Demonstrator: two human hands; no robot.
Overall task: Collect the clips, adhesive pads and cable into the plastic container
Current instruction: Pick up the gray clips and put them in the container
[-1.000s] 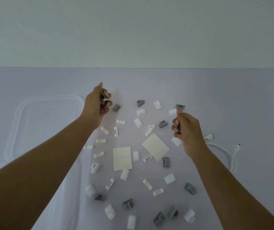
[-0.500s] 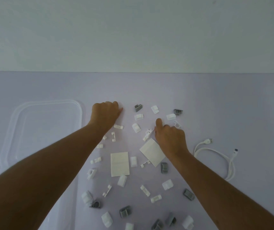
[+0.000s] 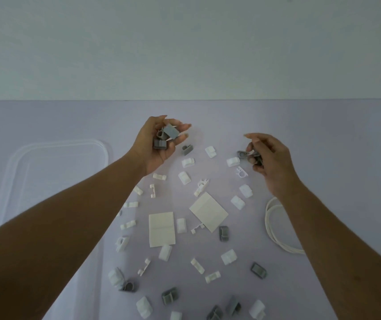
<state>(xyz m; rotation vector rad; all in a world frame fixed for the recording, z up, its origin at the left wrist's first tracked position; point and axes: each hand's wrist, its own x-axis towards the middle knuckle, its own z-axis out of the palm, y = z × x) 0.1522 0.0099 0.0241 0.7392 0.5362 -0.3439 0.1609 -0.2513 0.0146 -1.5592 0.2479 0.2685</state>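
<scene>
My plain tabletop workspace, pale lilac table (image 3: 323, 125) against a bare white wall (image 3: 184, 42), no furnishings to say whether home, office or lab, only scattered small parts.

Dim, flat, cool-toned light fell evenly over the lilac table (image 3: 323, 139), leaving only faint soft shadows beneath the raised hands, no glare, dark underexposed forearms, slight softness throughout, and wide-angle stretching toward the lower corners of the view.
</scene>
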